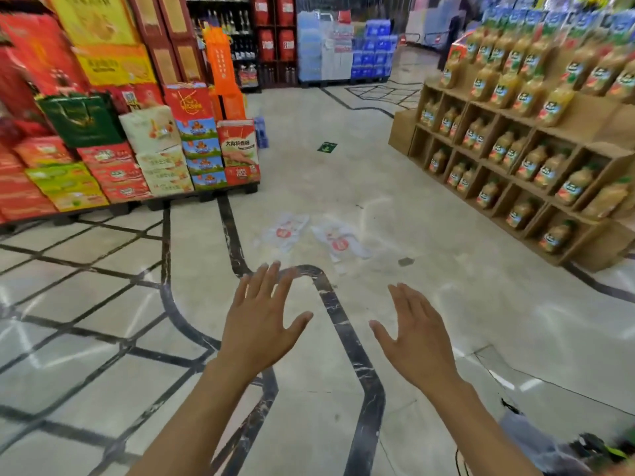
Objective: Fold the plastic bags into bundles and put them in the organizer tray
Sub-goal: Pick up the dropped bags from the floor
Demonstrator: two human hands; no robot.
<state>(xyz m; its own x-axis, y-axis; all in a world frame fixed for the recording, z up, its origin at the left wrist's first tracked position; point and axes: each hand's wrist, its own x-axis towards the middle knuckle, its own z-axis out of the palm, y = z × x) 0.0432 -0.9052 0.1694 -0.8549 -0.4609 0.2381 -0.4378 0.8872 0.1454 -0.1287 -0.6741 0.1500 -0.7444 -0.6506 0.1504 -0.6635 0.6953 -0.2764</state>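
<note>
Two translucent white plastic bags with red round logos lie flat on the shop floor ahead of me, one on the left (285,230) and one on the right (338,242). My left hand (263,317) is stretched forward with straight, spread fingers and holds nothing. My right hand (414,333) is held out beside it, palm turned inward, fingers straight, also holding nothing. Both hands hover short of the bags, above a dark curved inlay in the floor. No organizer tray is in view.
A pallet of stacked red, green and yellow gift boxes (137,156) stands on the left. Cardboard shelves of juice bottles (529,142) line the right. A small dark scrap (406,261) lies on the floor right of the bags. Water packs (343,49) stand at the far end.
</note>
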